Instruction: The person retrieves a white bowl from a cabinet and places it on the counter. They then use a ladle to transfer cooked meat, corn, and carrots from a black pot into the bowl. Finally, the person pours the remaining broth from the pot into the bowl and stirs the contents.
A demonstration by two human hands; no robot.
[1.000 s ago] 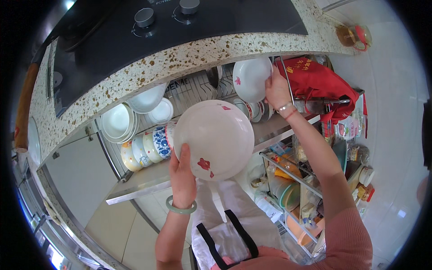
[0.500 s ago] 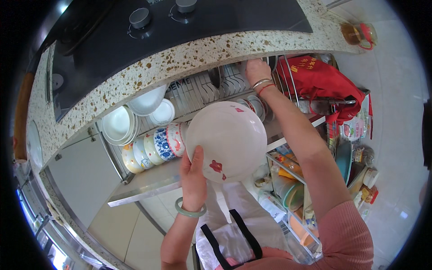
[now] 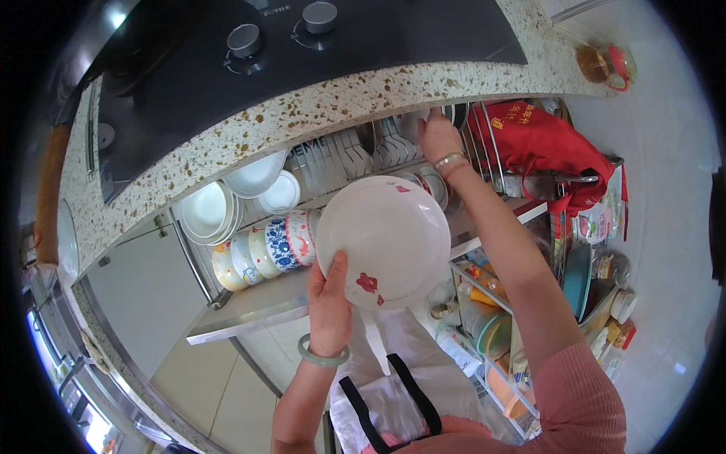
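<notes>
My left hand point(image 3: 330, 310) grips a white plate point(image 3: 384, 242) with red flowers at its near left rim, thumb on the upper face. It hangs over the open drawer's front edge. My right hand point(image 3: 440, 138) reaches into the back of the wire dish rack point(image 3: 344, 163), fingers bent beside a pale dish point(image 3: 409, 126) under the counter lip. Its fingertips are partly hidden, so what they grip is unclear. Several standing plates point(image 3: 432, 184) are just below that hand. Left of the held plate, a row of patterned bowls point(image 3: 278, 244) lies on its side in the drawer.
Stacked white bowls point(image 3: 206, 212) and a small white bowl point(image 3: 280, 192) sit at the drawer's left. Above is the speckled countertop point(image 3: 318, 104) with a black hob point(image 3: 393, 45). A red bag point(image 3: 529, 144) lies at the right, above a lower pull-out basket point(image 3: 495, 303) of containers.
The whole view has shifted slightly. My right hand stays at the back of the rack, its wrist turned a little and the fingers showing more. My left hand still holds the plate.
</notes>
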